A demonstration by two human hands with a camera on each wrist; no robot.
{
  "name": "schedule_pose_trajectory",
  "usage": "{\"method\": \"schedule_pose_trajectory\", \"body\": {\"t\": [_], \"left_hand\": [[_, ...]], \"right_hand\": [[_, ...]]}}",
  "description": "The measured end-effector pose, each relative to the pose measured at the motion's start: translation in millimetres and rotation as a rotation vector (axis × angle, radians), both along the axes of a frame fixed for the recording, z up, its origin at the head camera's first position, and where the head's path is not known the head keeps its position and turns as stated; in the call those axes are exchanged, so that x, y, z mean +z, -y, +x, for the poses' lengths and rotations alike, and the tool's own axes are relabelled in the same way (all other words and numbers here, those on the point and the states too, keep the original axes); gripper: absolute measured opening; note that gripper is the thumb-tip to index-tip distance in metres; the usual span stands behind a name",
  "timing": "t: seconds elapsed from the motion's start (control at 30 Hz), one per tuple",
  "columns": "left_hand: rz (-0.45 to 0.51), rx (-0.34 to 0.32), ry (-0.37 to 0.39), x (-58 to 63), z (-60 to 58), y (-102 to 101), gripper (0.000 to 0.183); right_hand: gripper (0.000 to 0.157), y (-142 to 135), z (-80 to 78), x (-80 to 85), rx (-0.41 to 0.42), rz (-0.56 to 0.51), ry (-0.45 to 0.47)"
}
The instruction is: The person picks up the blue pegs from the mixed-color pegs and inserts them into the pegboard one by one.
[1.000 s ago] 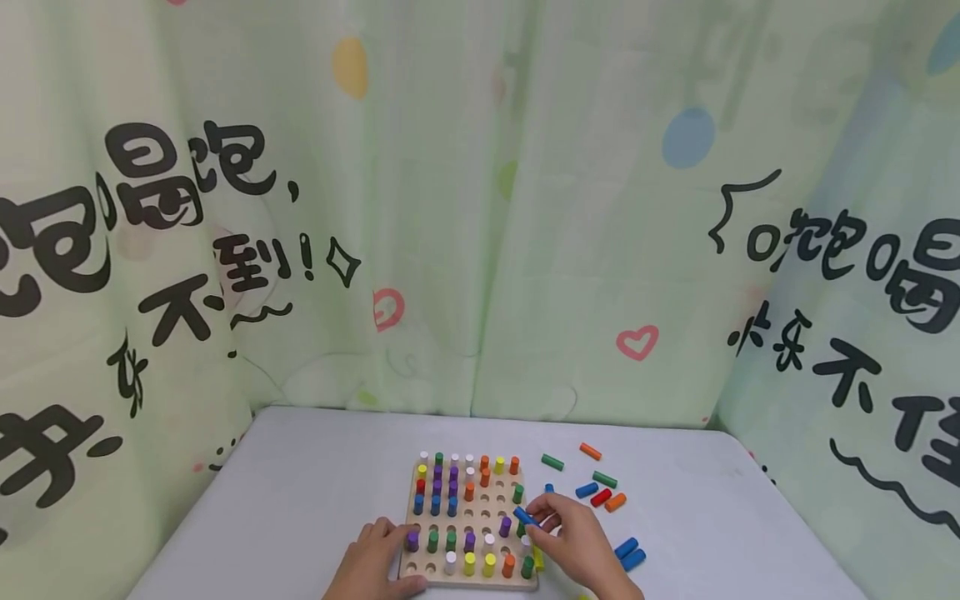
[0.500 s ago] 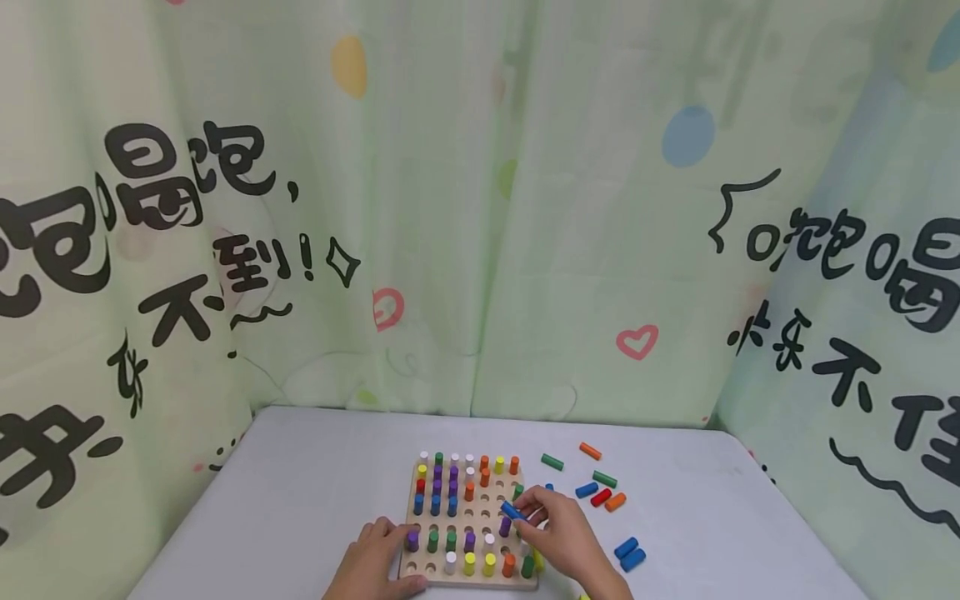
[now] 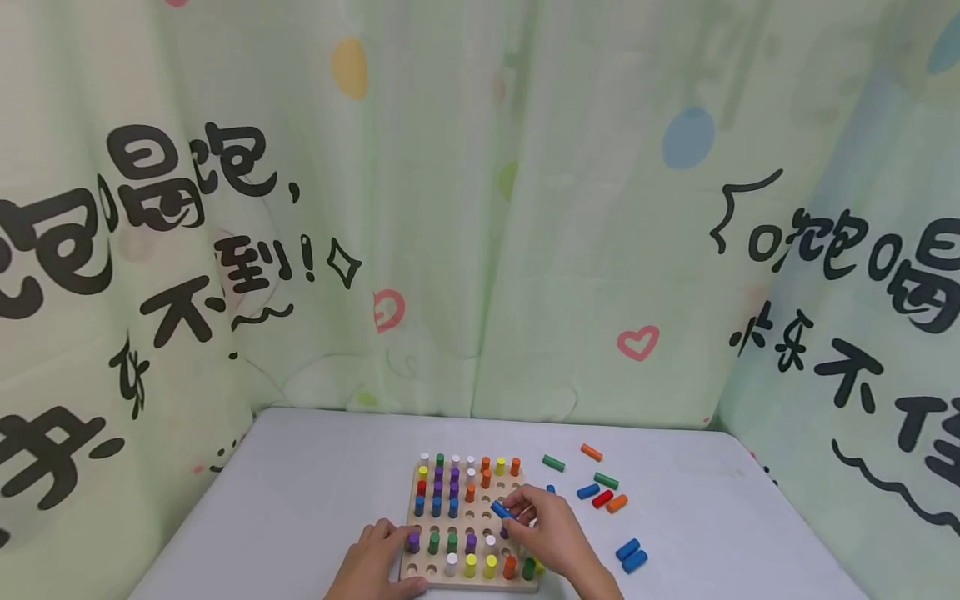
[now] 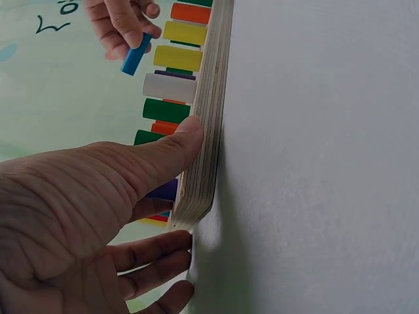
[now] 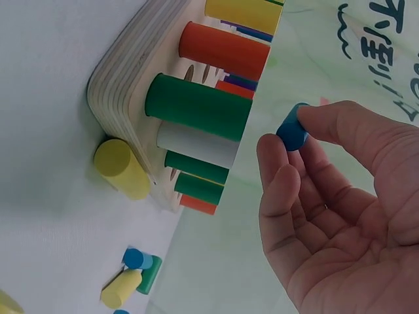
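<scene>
A wooden pegboard (image 3: 468,584) stands on the table, with coloured pegs upright in many of its holes. My left hand (image 3: 367,560) grips its near left corner. In the left wrist view, the thumb (image 4: 177,149) presses the board's near side while the other fingers lie round the corner. Over the right part of the board, my right hand (image 3: 557,529) pinches a blue peg (image 3: 501,508) between thumb and fingertips. That peg is tilted and raised above the holes, as the right wrist view also shows. Some pegs beneath the right hand are hidden.
Loose pegs lie right of the board: green (image 3: 553,462), orange (image 3: 592,452), red (image 3: 602,498) and several blue (image 3: 634,561). In the right wrist view, a yellow peg (image 5: 121,167) lies against the board's side. Printed curtains (image 3: 570,250) surround the white table (image 3: 300,483).
My right hand has moved left over the board, carrying the blue peg from its right edge further inward. The left hand has stayed at the corner.
</scene>
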State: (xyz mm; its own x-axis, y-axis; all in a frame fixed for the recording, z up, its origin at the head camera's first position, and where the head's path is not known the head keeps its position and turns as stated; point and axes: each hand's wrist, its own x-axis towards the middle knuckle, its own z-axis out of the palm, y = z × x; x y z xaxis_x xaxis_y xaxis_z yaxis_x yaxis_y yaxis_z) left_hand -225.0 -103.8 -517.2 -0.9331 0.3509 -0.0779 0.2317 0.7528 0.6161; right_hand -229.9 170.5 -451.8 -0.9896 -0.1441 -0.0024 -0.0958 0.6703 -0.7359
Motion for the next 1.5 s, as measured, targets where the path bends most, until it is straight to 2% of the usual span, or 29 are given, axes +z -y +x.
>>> {"method": "schedule_pose_trajectory", "body": {"t": [0.43, 0.8, 1.03, 1.27, 1.5], "left_hand": [[-0.006, 0.014, 0.019, 4.6, 0.5, -1.9, 0.072], [-0.043, 0.016, 0.012, 1.9, -0.7, -2.8, 0.072], [-0.042, 0.022, 0.013, 2.5, -2.9, -2.9, 0.071], [-0.032, 0.013, -0.021, 3.9, -2.0, -0.8, 0.07], [-0.021, 0.011, -0.011, 1.3, -0.9, -1.4, 0.07]], "right_hand": [[0.014, 10.4, -4.6, -5.5, 0.024, -0.021, -0.033], [0.011, 19.8, -9.7, -11.8, 0.055, -0.056, -0.055], [0.01, 23.8, -14.5, -11.2, 0.02, -0.048, -0.046], [0.011, 27.3, -18.4, -12.7, 0.007, -0.019, -0.091], [0.005, 30.2, -21.8, -15.8, -0.011, 0.003, -0.084]]}}
